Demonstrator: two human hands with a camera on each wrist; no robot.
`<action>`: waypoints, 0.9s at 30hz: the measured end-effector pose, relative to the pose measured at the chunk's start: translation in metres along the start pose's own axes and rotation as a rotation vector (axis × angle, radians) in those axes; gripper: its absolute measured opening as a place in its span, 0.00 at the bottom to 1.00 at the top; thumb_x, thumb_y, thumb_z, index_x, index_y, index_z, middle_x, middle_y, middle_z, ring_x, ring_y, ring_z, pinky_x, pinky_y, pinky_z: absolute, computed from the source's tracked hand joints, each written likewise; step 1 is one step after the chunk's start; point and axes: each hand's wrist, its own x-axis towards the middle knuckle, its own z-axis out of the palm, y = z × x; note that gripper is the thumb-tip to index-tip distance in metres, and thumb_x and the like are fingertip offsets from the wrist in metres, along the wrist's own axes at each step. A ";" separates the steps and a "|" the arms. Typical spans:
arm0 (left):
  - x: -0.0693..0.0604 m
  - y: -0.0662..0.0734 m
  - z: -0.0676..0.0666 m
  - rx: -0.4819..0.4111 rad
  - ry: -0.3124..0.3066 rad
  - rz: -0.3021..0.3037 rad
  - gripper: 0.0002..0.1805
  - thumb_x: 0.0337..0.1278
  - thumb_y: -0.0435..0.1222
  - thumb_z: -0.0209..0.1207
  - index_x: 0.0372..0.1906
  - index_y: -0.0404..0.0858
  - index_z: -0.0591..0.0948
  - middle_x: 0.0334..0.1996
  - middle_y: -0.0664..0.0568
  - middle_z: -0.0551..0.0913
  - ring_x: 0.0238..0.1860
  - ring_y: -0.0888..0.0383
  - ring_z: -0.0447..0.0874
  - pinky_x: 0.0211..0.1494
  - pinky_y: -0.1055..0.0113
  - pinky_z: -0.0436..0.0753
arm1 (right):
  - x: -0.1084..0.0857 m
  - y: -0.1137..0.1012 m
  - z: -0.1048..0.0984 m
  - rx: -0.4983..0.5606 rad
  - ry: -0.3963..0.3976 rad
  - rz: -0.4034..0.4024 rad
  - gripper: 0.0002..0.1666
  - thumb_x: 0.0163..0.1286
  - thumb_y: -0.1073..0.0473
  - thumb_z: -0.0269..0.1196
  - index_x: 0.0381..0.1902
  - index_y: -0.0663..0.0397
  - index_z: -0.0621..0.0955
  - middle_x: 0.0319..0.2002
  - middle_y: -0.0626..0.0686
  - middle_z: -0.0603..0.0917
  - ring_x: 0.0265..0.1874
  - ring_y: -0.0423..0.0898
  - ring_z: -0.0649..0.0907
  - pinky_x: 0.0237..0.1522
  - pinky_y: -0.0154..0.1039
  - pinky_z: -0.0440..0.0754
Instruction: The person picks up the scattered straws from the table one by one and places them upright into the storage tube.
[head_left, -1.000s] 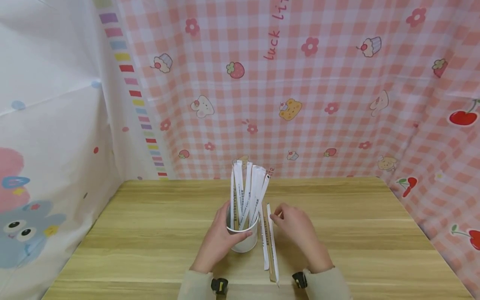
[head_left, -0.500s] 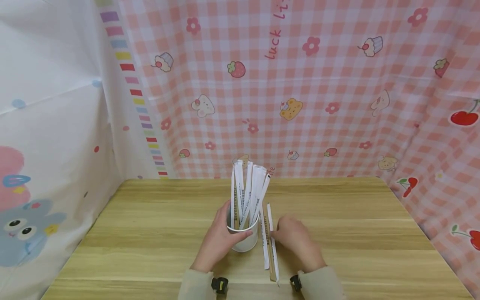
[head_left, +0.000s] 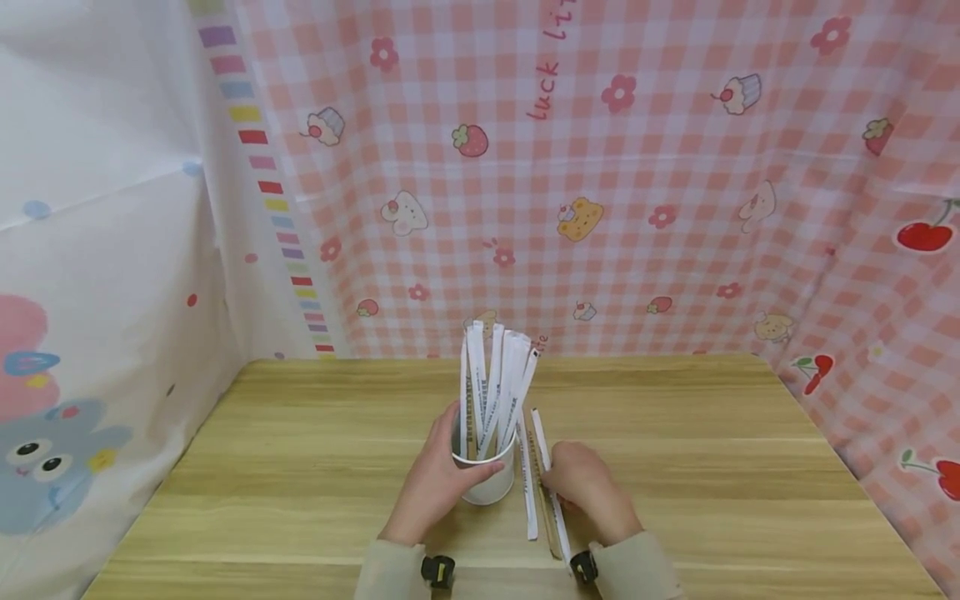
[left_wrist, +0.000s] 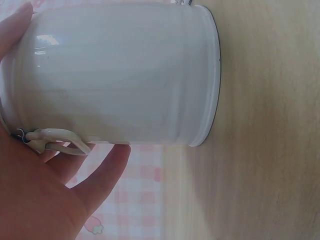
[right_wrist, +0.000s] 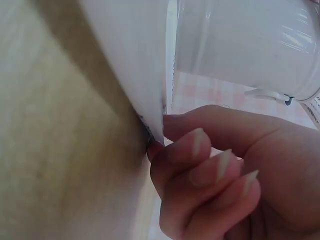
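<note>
My left hand (head_left: 431, 492) holds the side of a white metal pail (head_left: 491, 485), thumb near its rim. Upright in the pail stand several long, narrow paper-wrapped sticks (head_left: 478, 375) with printed lettering; what is inside the wrappers is hidden. The left wrist view shows a small side loop (left_wrist: 60, 137) on the pail beside my palm. My right hand (head_left: 591, 492) pinches a white wrapped stick (head_left: 562, 533) between thumb and index finger, low over the table. Left of it lie a brownish wrapped stick (head_left: 552, 537) and another white wrapped stick (head_left: 531, 512).
The wooden table (head_left: 315, 467) runs out to both sides of the pail. A pink checked cloth (head_left: 450, 250) hangs behind it, with a white printed cloth (head_left: 112, 275) on the left and a cherry-patterned cloth (head_left: 885, 375) on the right.
My right hand has moved nearer along the rightmost white stick and pinches it. The near ends of that stick and the brown one have swung right. My left hand stays on the pail.
</note>
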 end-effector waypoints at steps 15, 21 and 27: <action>-0.003 -0.002 0.001 -0.004 -0.005 -0.028 0.54 0.31 0.59 0.66 0.67 0.55 0.52 0.63 0.57 0.58 0.60 0.52 0.62 0.57 0.49 0.64 | 0.001 0.006 -0.028 0.091 0.172 0.040 0.11 0.55 0.54 0.57 0.19 0.54 0.73 0.13 0.49 0.72 0.12 0.44 0.70 0.13 0.36 0.67; 0.000 -0.001 0.002 -0.002 0.006 -0.007 0.53 0.31 0.57 0.67 0.67 0.54 0.53 0.62 0.56 0.59 0.59 0.54 0.63 0.56 0.49 0.65 | -0.014 -0.010 -0.059 0.147 0.534 -0.161 0.08 0.60 0.54 0.53 0.23 0.49 0.73 0.14 0.45 0.69 0.13 0.42 0.67 0.15 0.35 0.64; 0.002 -0.002 0.002 -0.004 0.003 -0.002 0.52 0.32 0.56 0.68 0.66 0.55 0.53 0.62 0.57 0.60 0.58 0.55 0.63 0.56 0.49 0.65 | -0.028 -0.024 -0.067 0.314 0.910 -0.517 0.04 0.63 0.61 0.54 0.28 0.53 0.74 0.14 0.42 0.69 0.12 0.36 0.66 0.10 0.28 0.63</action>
